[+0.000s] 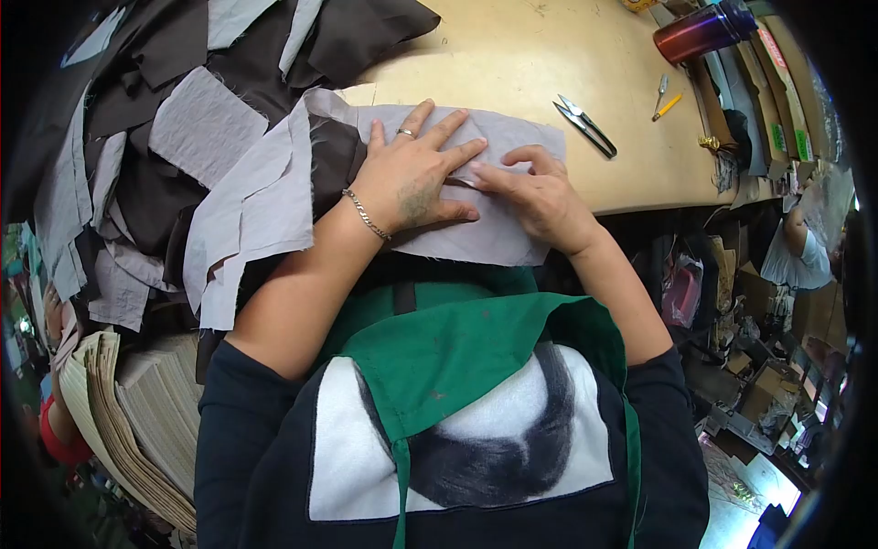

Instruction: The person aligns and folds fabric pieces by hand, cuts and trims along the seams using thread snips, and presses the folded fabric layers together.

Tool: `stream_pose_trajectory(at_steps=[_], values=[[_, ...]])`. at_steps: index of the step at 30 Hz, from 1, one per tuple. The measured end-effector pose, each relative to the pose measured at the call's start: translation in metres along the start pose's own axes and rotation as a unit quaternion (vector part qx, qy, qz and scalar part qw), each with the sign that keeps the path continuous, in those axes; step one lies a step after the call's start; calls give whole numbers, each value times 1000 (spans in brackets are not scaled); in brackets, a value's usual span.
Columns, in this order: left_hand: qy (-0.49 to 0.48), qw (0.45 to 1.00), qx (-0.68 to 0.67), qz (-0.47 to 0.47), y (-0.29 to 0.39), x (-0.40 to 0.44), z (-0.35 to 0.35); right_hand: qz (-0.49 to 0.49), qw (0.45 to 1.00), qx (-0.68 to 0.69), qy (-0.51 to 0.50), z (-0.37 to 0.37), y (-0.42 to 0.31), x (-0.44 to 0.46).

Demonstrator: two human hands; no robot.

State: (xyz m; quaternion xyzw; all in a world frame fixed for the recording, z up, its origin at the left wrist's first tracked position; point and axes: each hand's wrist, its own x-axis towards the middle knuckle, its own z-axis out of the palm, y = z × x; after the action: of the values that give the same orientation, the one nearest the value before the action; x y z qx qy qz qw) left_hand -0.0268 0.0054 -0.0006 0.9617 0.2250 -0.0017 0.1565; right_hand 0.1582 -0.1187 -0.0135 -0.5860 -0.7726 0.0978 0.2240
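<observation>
A light grey fabric piece (512, 233) lies on the table in front of me, with frayed edges and a small raised fold or opening near its middle. My left hand (416, 178) rests flat on it with fingers spread, pressing it down. My right hand (547, 199) is bent over the right part of the same cloth. Its fingertips are drawn together at the small fold, close to my left fingers, and seem to pinch the cloth there. Dark brown fabric (337, 165) and more grey layers (265, 197) continue to the left, beneath my left forearm.
Thread snips (585, 126) lie right of the cloth, with a yellow-handled tool (668, 106) beyond. A tumbler (702, 32) stands at the far right. Loose grey and brown fabric pieces (206, 114) are heaped at the left. A paper stack (160, 412) sits below; other people are at both sides.
</observation>
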Motion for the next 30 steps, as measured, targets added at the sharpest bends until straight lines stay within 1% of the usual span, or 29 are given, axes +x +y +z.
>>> stream_pose_trajectory(at_steps=[3, 4, 7, 10, 13, 16, 19, 22, 25, 26, 29, 30], values=[[-5, 1000, 2, -3, 0, 1, -1, -31, 999, 15, 5, 10, -10, 16], [-6, 1000, 3, -4, 0, 0, -1, -32, 999, 14, 21, 10, -10, 17], [0, 1000, 0, -3, -1, 0, 0, -19, 1000, -7, -1, 3, -5, 8], [-1, 1000, 0, -3, 0, 0, 0, 20, 1000, 6, 9, -10, 4, -13], [-1, 1000, 1, 1, -1, 1, 1, 23, 1000, -1, 16, -15, 3, -18], [-9, 1000, 7, 0, 0, 1, -3, 12, 999, 41, 22, -2, 0, -3], [2, 1000, -8, 3, -1, 1, -3, 12, 989, 133, 68, 16, -11, 17], [7, 996, -79, 37, -18, 0, -2, -2, 983, 161, 87, 20, -8, 21], [-12, 1000, 7, 3, -35, -9, -16, -14, 982, 163, 95, 20, -5, 21], [-26, 999, 4, -18, -35, -14, -20, -18, 983, 157, 95, 21, -6, 20], [-12, 999, 33, -21, -36, -18, -17, -29, 983, 160, 87, 19, -7, 21], [-19, 999, 43, -25, -36, -18, -18, -31, 987, 136, 76, 19, -7, 21]])
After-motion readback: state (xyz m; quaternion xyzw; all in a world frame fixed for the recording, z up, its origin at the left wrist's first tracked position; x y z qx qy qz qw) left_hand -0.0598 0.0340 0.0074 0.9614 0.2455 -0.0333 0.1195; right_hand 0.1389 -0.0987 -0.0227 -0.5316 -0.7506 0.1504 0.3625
